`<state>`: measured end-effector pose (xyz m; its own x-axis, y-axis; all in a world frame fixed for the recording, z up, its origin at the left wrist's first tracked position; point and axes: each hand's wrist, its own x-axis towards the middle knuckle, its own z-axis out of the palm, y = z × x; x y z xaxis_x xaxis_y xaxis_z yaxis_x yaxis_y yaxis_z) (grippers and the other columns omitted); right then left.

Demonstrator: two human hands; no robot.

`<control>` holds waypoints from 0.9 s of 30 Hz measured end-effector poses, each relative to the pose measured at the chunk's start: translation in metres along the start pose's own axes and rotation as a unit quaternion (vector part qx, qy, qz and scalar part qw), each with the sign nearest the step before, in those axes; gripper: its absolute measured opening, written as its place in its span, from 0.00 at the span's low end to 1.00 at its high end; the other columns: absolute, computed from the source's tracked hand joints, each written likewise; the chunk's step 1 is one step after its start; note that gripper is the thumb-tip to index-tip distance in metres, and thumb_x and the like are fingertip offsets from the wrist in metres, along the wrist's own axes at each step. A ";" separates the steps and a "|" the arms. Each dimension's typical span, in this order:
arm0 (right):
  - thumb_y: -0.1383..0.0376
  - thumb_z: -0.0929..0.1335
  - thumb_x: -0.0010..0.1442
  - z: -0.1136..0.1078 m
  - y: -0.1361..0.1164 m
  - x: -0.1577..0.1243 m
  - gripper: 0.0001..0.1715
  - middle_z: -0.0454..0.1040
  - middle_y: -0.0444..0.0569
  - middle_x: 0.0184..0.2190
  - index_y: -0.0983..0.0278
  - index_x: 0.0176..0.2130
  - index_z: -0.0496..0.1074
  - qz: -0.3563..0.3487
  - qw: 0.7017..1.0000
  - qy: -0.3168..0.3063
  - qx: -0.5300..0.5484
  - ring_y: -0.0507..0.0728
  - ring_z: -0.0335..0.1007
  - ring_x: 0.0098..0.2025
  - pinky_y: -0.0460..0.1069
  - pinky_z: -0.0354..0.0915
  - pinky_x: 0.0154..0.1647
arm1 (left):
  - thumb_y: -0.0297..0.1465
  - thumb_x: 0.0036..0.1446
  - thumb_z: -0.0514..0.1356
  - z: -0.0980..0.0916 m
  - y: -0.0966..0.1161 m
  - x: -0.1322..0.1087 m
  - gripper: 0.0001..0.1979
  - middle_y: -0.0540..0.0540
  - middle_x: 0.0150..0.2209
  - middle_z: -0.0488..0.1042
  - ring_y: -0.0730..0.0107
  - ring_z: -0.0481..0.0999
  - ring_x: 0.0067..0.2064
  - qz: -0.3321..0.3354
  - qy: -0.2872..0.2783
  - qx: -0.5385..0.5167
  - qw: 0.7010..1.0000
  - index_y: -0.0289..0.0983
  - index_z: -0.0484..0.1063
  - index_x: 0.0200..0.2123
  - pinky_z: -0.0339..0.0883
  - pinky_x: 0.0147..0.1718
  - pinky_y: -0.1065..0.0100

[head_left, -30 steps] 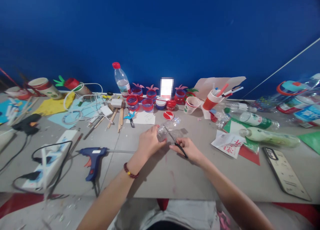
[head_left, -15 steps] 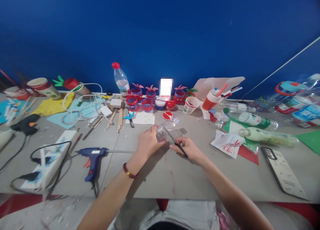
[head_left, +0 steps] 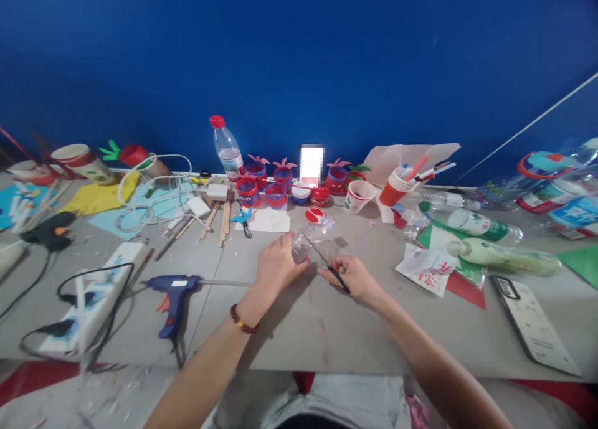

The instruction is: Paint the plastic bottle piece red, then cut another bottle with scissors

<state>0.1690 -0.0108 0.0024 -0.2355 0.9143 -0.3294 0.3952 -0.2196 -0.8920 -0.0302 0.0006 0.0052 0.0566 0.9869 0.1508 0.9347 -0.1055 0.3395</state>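
Observation:
My left hand (head_left: pixel 280 259) is closed around a clear plastic bottle piece (head_left: pixel 316 235), which lies tilted above the grey table, its narrower end pointing away to the right. In my right hand (head_left: pixel 350 278) is a pair of scissors with black handles (head_left: pixel 337 278). The scissor blades reach up and left across the clear plastic, touching or overlapping it; whether they are cutting into it I cannot tell. Just beyond the plastic lies a red and white disc (head_left: pixel 315 215). A beaded bracelet (head_left: pixel 243 320) circles my left wrist.
A blue glue gun (head_left: pixel 174 295) and white power strip (head_left: pixel 96 298) with cables lie left. Decorated cups (head_left: pixel 276 195), a red-capped bottle (head_left: pixel 227 149) and a paper cup (head_left: pixel 359 197) stand along the blue wall. At right are a phone (head_left: pixel 535 326), plastic bottles (head_left: pixel 486 225) and a pen cup (head_left: pixel 395 187).
Almost nothing differs. Both hands, the scissors and the plastic piece hold nearly the same place, and the view has shifted very slightly.

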 end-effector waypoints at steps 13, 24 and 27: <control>0.43 0.75 0.43 -0.001 -0.003 0.000 0.35 0.49 0.35 0.12 0.59 0.20 0.52 -0.007 1.000 0.013 -0.015 0.46 0.43 0.18 0.45 0.39 0.19 | 0.48 0.53 0.65 0.008 -0.006 0.000 0.32 0.39 0.44 0.79 0.52 0.80 0.46 0.019 0.044 -0.013 0.999 0.35 0.67 0.56 0.71 0.40 0.62; 0.42 0.75 0.44 -0.002 0.000 0.001 0.34 0.51 0.35 0.12 0.59 0.21 0.53 -0.016 0.999 -0.007 0.031 0.46 0.43 0.17 0.45 0.40 0.18 | 0.42 0.47 0.69 -0.007 -0.007 0.004 0.35 0.43 0.55 0.74 0.65 0.80 0.44 -0.010 0.118 -0.268 0.956 0.40 0.65 0.57 0.74 0.47 0.63; 0.43 0.75 0.44 -0.001 0.000 0.001 0.34 0.52 0.35 0.11 0.59 0.21 0.53 -0.013 0.999 -0.014 0.042 0.46 0.43 0.17 0.45 0.39 0.19 | 0.42 0.44 0.72 -0.008 -0.012 0.009 0.38 0.42 0.52 0.77 0.63 0.80 0.45 -0.017 0.044 -0.311 0.949 0.40 0.66 0.57 0.75 0.48 0.61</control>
<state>0.1697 -0.0094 0.0021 -0.2696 0.9104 -0.3138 0.3135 -0.2251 -0.9225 -0.0436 0.0096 0.0095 -0.0245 0.9801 0.1968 0.5463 -0.1518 0.8237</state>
